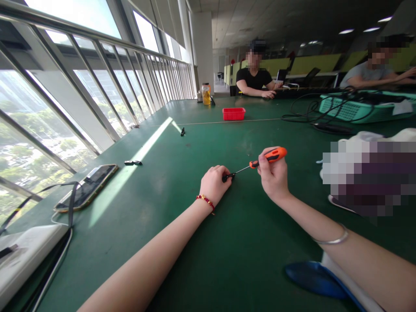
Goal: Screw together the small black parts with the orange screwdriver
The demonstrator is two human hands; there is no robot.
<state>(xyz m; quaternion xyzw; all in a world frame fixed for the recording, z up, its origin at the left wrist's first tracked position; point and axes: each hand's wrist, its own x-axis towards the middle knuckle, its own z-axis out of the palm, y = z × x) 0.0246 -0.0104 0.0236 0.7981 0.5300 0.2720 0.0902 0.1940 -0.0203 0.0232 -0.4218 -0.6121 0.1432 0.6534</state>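
My left hand (216,184) is closed around a small black part (228,177) and rests on the green table (182,195). An orange and black screwdriver (274,155) is held in my right hand (273,175), fingers wrapped on its handle. Its thin metal shaft points left and down, with the tip at the black part. Much of that part is hidden by my left fingers. Two more small black pieces lie farther left, one (133,163) beside a strip of sunlight and another (183,131) farther back.
A red tray (233,114) and a jar (206,94) stand toward the back. At left lie a phone (87,187), cables and a white box (29,260). A green basket (367,106) with cables is at right. Two people sit beyond the table.
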